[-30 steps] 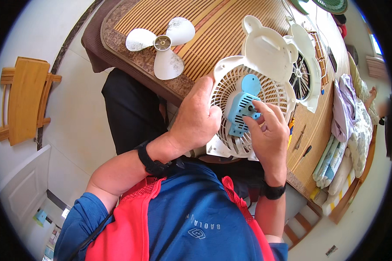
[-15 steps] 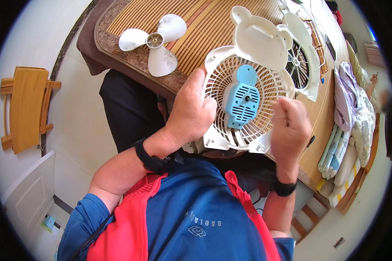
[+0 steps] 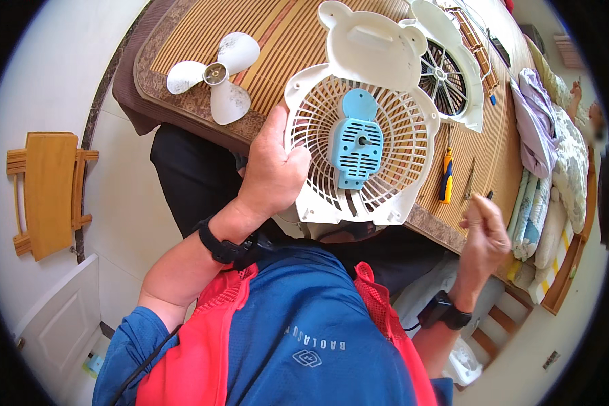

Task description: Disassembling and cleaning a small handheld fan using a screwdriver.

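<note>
My left hand [image 3: 274,169] is closed on the left rim of a white bear-shaped fan housing [image 3: 372,47], its thumb on the front. The housing tilts up at the table's near edge. In the middle of its round grille sits a light-blue motor [image 3: 357,150] with a short dark shaft. My right hand [image 3: 486,233] is off the housing, beyond the table's right edge, its fingers curled and pinched; whether they hold anything small cannot be made out. Close to it on the table lie a yellow-and-blue screwdriver [image 3: 446,177] and a thin, slim tool [image 3: 469,179].
A white three-bladed fan propeller [image 3: 230,101] with dirty blades lies on the table's left. Behind the housing rests another white shell with a dark round grille [image 3: 443,78]. Folded cloths [image 3: 538,135] are piled at the right. A wooden stool [image 3: 47,196] stands on the left.
My right hand has left the housing's lower right rim and moved right and down. The screwdriver and slim tool now show. My left hand still grips the housing, which appears farther left in view.
</note>
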The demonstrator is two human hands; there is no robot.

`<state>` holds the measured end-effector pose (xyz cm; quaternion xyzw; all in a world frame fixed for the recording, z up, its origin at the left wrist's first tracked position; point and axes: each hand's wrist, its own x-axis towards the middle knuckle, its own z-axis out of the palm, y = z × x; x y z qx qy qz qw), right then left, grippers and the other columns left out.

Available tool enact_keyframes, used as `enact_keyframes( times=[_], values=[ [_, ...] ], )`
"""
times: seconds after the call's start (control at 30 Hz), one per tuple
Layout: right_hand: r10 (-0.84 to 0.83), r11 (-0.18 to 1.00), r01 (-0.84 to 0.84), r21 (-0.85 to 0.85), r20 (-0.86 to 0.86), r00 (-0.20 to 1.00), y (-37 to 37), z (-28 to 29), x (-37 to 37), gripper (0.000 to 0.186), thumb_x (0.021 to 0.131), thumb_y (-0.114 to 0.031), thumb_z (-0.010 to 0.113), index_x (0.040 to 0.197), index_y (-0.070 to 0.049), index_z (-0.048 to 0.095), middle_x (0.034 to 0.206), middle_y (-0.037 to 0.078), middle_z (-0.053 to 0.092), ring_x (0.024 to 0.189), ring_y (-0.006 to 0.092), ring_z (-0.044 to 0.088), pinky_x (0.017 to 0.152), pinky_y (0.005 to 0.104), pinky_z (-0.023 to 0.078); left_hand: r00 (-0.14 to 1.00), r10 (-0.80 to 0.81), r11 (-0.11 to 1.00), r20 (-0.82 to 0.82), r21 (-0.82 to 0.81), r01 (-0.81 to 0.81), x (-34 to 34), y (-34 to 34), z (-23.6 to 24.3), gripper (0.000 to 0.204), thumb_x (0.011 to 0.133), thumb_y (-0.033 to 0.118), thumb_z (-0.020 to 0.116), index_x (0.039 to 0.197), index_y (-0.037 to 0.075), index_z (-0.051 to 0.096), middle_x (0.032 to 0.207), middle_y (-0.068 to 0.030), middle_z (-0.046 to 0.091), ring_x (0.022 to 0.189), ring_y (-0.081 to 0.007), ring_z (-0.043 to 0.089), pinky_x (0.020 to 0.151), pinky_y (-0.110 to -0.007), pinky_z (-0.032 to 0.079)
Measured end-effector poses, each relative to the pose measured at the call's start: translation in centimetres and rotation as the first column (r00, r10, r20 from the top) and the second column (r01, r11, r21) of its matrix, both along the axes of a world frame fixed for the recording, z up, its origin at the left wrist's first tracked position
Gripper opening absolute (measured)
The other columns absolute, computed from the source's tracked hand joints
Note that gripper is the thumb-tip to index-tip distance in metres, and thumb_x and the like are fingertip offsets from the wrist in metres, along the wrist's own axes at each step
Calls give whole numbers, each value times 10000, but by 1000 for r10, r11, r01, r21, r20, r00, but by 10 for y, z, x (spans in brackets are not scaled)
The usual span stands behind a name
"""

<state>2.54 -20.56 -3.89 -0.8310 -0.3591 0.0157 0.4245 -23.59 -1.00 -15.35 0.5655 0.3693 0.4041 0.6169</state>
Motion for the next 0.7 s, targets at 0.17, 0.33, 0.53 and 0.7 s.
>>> enact_keyframes(
  times=[0.17, 0.33, 0.53, 0.7],
  values=[
    [-17, 995, -7, -103, -237, 971, -32, -30, 2, 127, 1105, -110, 798, 1039, -2, 796, 798, -30, 667, 714, 46, 587, 647, 212, 472, 995, 33, 991, -99, 135, -19, -1, -6, -3, 515, 935, -91, 535, 1446, -54, 589, 1193, -187, 734, 1087, -283, 725, 1024, -385, 574],
    [-54, 998, 63, 21, -290, 956, -28, -39, -1, 135, 1111, -116, 790, 1058, 7, 803, 799, -35, 665, 711, 45, 585, 645, 207, 459, 986, 35, 988, -161, 155, -10, 0, -8, 10, 465, 935, -119, 560, 1387, -31, 625, 1235, -95, 756, 1121, -145, 706, 1028, -318, 569],
    [-43, 996, 23, -85, -235, 971, -45, -41, 15, 139, 1105, -108, 792, 1167, 15, 812, 920, -18, 723, 785, 51, 636, 682, 212, 503, 999, -12, 1000, -41, -9, 12, -5, 2, 5, 399, 955, -128, 576, 1338, -35, 634, 1222, -69, 766, 1114, -110, 709, 999, -304, 582],
    [125, 992, -127, 15, -333, 935, -24, -45, -4, 243, 1110, -121, 779, 1303, 26, 769, 1012, -9, 751, 881, 59, 672, 765, 230, 542, 998, 64, 993, 2, 95, -64, -10, -2, 8, 801, 972, -82, 685, 1705, -54, 361, 1620, -195, 575, 1441, -272, 632, 1218, -414, 515]
  ],
)
